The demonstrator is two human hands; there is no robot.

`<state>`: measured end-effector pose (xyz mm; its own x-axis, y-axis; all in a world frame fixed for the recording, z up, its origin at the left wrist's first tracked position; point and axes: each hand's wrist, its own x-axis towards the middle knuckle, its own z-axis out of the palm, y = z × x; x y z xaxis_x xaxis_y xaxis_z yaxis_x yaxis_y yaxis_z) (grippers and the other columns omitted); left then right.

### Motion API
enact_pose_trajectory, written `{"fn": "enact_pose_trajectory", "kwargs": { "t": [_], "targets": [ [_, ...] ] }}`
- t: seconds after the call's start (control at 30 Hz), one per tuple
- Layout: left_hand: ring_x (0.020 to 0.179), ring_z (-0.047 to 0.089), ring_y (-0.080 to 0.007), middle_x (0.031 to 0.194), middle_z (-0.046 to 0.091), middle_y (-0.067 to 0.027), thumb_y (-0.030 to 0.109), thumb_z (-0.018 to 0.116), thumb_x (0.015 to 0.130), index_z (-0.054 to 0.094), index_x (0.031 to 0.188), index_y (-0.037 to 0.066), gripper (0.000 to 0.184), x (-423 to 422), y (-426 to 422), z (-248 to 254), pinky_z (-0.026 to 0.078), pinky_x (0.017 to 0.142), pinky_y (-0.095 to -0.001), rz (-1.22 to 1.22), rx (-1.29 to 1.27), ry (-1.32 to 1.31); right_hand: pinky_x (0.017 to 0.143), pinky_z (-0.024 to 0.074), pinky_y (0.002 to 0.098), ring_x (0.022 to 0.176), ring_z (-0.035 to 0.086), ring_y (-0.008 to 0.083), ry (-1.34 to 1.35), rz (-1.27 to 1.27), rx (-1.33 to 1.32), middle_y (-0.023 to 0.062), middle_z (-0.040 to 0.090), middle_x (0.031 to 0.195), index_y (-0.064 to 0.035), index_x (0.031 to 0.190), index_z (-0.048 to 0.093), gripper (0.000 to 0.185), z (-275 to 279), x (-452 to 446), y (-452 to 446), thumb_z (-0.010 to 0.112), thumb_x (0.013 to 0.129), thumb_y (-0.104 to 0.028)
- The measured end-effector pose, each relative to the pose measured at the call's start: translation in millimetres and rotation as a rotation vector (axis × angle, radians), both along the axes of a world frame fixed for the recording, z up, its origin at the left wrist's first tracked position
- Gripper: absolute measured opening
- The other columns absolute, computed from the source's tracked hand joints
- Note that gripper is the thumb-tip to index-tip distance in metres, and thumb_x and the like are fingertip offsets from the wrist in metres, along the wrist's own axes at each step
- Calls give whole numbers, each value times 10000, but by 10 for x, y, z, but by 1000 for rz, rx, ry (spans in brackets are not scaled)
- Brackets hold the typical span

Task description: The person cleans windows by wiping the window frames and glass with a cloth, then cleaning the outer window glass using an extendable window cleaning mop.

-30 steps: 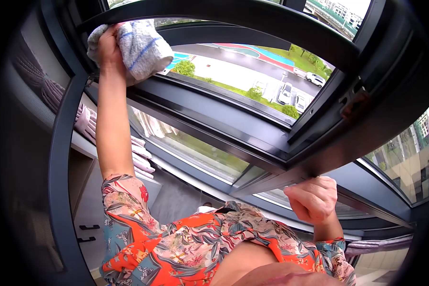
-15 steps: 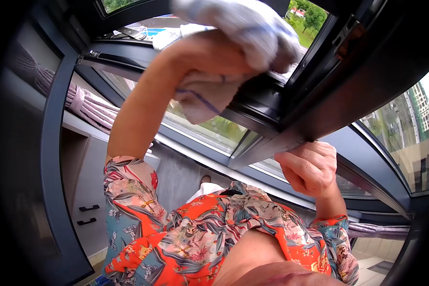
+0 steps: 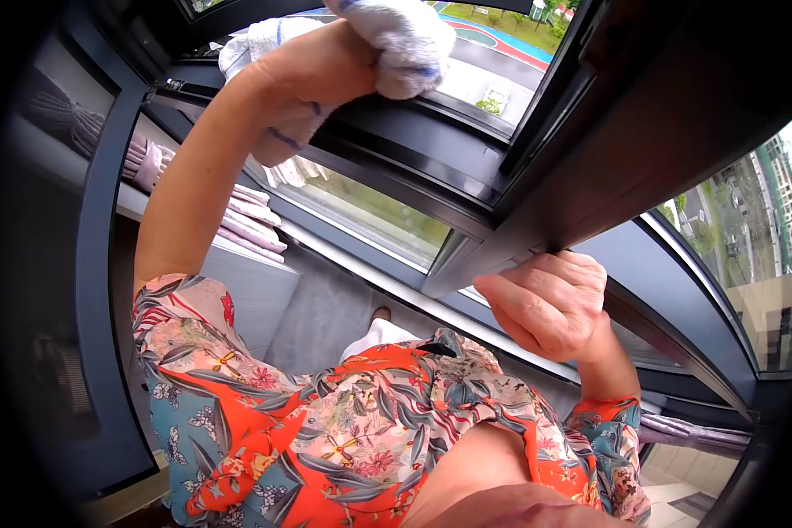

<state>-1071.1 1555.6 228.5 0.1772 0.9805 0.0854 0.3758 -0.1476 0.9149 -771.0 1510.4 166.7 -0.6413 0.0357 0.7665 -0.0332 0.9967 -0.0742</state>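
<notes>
Left hand grips a blue-striped white towel at the lower window rail; fingers hidden, towel's top cut off. Right hand curled at the dark post; cannot tell whether it holds anything.

The person wears a loose, busily printed shirt in orange-red, pale pink and teal, covered with grey leaves and small flowers, its front open at the neck in a V edged with orange. The left sleeve shows pink cloth with a red flower near its end and teal with whitish blossoms lower down, while the right sleeve mixes orange, teal and pink; the left hand and right hand are bare. Below the shirt show white trousers and a brown shoe.
</notes>
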Motion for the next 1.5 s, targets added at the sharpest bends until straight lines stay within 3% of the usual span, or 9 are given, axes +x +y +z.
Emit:
{"fn": "enact_pose_trajectory", "kwargs": {
  "t": [0.17,0.27,0.33,0.43,0.6,0.73,1.0,1.33,1.5],
  "targets": [
    [967,586,-258,983,624,-152,-56,515,708,612,1037,54,360,530,-169,-65,444,855,-317,-270,341,136,424,357,247,477,511,125,-26,-4,27,11,566,612,-26,836,629,325,45,118,19,624,513,-58],
    [971,566,-225,1072,564,-106,36,639,704,548,1085,29,391,789,-210,-155,459,816,-301,-282,786,857,429,362,243,478,513,126,-42,-18,27,10,565,612,-31,839,627,312,45,200,55,626,527,-44],
    [909,592,-232,993,591,-115,64,671,653,608,1005,47,358,848,-185,-175,467,781,-313,-202,596,704,436,370,247,481,518,129,-55,-34,12,11,568,608,-39,841,629,299,43,257,96,627,542,-26],
    [905,552,-250,846,607,-86,82,569,682,673,859,128,210,826,-199,-56,469,792,-362,-96,700,1004,444,381,252,484,523,135,-71,-58,-19,13,572,603,-51,836,634,291,42,328,128,632,547,-21],
    [872,571,-255,911,595,-113,94,585,677,632,899,75,228,587,-172,-146,463,768,-345,-176,403,489,439,382,252,479,515,141,-12,-56,-10,17,568,601,-46,828,639,291,-19,310,145,638,537,-21],
    [881,548,-287,834,595,-138,47,553,628,625,722,17,123,1081,-267,-284,433,788,-369,-235,884,742,434,382,254,476,511,145,12,-70,4,22,563,599,-41,820,640,287,-29,287,182,643,533,-25],
    [939,511,-368,955,558,-175,10,555,635,625,841,-6,219,1026,-640,-279,402,850,-424,-168,585,675,367,327,259,458,492,116,45,-18,54,-15,513,580,-51,842,635,300,-105,114,240,628,549,-114],
    [750,624,-237,773,630,-101,-94,486,661,595,848,1,237,653,-439,-415,474,723,-306,-73,548,557,378,346,270,461,493,132,38,-50,42,-11,509,573,-71,818,618,200,-228,-250,312,652,622,-87],
    [922,557,-165,957,610,-83,-34,529,742,571,980,-16,242,295,-570,-693,420,824,-296,-38,499,450,397,370,277,493,509,133,128,-59,12,-12,422,554,-85,756,566,116,-323,-478,312,611,663,-139]
  ]
}}
